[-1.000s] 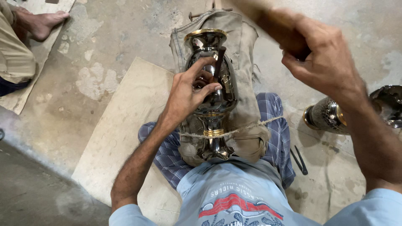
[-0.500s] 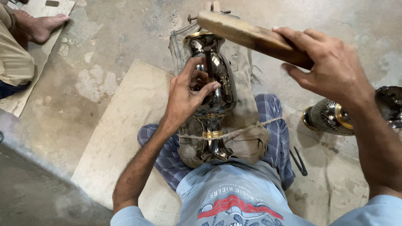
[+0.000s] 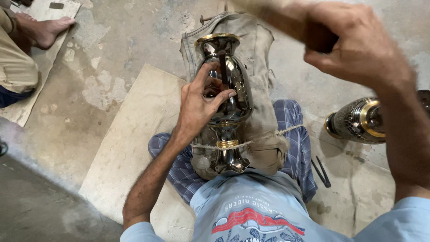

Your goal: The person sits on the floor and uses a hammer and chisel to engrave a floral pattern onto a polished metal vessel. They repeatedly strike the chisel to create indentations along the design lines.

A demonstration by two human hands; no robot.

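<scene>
- Your left hand (image 3: 199, 107) pinches 1 thin dark punch (image 3: 222, 67) – tip against the shiny metal vase (image 3: 230, 96).
- That vase lies on a cloth pad (image 3: 260, 54) across your lap, tied w/ 1 cord (image 3: 273, 134).
- Your right hand (image 3: 358, 49) is closed round 1 wooden mallet (image 3: 286, 20) – raised, blurred.
- 2nd vase (image 3: 358, 120) lies on the floor to your right; 2 vases total.

A vase (image 3: 226, 98) is laid lengthwise on a cloth pad (image 3: 260, 58) over the lap, tied down by a cord (image 3: 273, 134) across its neck. A board (image 3: 134, 134) is spread to its left, while a second vase (image 3: 358, 120) and two thin tools (image 3: 321, 171) are placed on the floor to the right. A bare foot (image 3: 45, 29) is seen far left.
</scene>
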